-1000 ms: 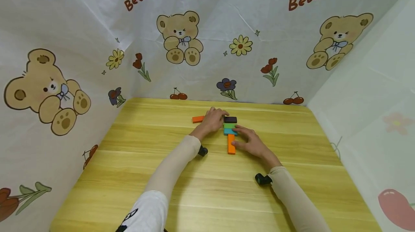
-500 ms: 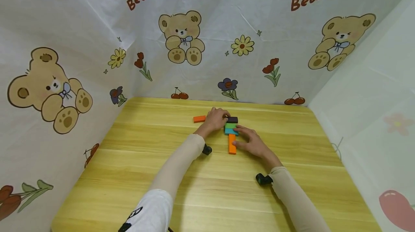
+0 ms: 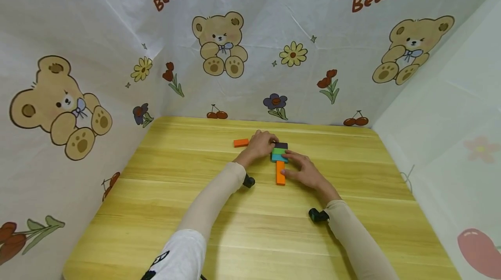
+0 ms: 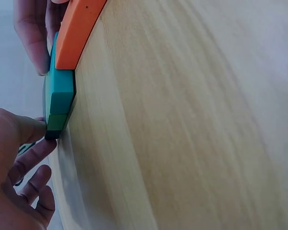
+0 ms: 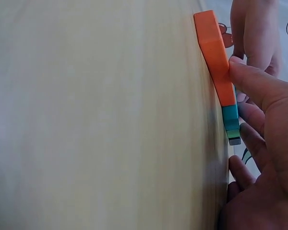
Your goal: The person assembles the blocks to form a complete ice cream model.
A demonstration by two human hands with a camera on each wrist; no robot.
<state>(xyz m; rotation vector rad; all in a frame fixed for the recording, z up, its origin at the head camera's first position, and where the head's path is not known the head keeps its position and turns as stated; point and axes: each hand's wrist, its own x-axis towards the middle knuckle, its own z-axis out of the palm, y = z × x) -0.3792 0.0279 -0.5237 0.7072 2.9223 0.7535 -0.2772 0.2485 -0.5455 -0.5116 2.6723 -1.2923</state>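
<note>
A dark block (image 3: 281, 145), a green block (image 3: 278, 151) and a teal block (image 3: 278, 158) lie side by side in a row. An orange block (image 3: 280, 173) runs lengthwise from the teal one toward the person. My left hand (image 3: 260, 144) pinches the dark block at its left end; in the left wrist view the thumb and index finger meet its corner (image 4: 51, 134). My right hand (image 3: 305, 171) rests along the right side with loosely extended fingers. Its thumb touches the orange block's side (image 5: 213, 57), and its fingers reach the teal block's end (image 5: 230, 117).
Another orange block (image 3: 240, 143) lies left of the left hand. Both wrists carry black camera mounts close above the wooden table (image 3: 250, 236). A white cloth (image 3: 250, 97) printed with bears hangs behind the table's back edge.
The dark block has slid slightly toward the person, up against the green block, with the left hand's fingers on it. The right hand stays in place. The head view has shifted slightly.
</note>
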